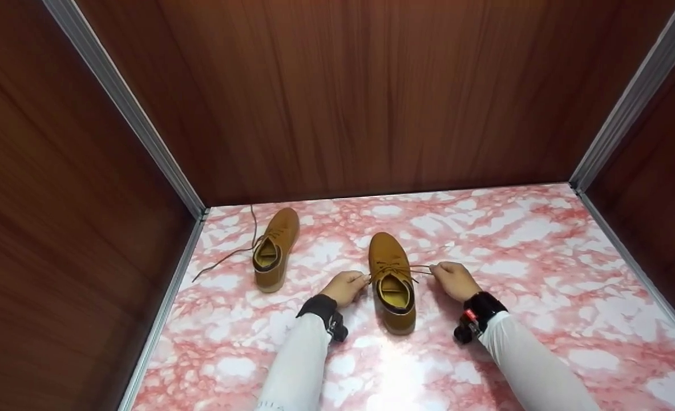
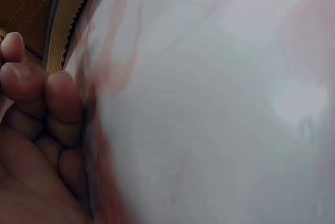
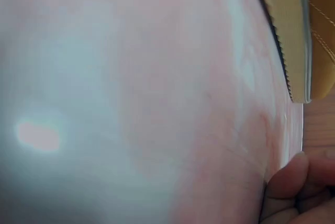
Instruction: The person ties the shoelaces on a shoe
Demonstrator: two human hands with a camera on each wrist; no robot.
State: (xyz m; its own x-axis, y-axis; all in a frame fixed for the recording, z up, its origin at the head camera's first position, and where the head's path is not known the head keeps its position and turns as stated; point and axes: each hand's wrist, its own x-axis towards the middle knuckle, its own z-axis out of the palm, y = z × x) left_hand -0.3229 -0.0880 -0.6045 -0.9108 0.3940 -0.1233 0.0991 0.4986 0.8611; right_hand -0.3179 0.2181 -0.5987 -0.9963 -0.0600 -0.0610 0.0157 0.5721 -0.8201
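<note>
"While the right hand (image 1: 456, 281) is out to the side like that, what does it have hold of?"

"A lace (image 1: 420, 266), pinched between thumb and fingertips, with two strands stretching across to the brown shoe (image 1: 387, 248). That shoe sits sole-down on the worktop (image 1: 599, 274) between the two hands, toe pointing away."

"And the left hand (image 1: 346, 287)?"

"Fingers curled in, tips together right at the shoe's side. It looks to be pinching lace too, though the left wrist view doesn't show the strand clearly."

"How would you handle it from there?"

"I'd draw with both hands at once, low and straight outward, with an even pull. The right hand has a longer stretch of lace out than the left, so a one-sided tug could slew the shoe towards it."

"Anything to mind near the fingertips?"

"A short loose end (image 1: 415, 280) pokes out between the shoe and the right hand. Best leave that out of the pinch; catching it could spoil the crossing on top."

"Is the other shoe (image 1: 291, 225) in the way?"

"I doubt it. It sits well apart, to the left of the left hand and a little beyond, its long string (image 1: 223, 259) trailing on the worktop."
</note>
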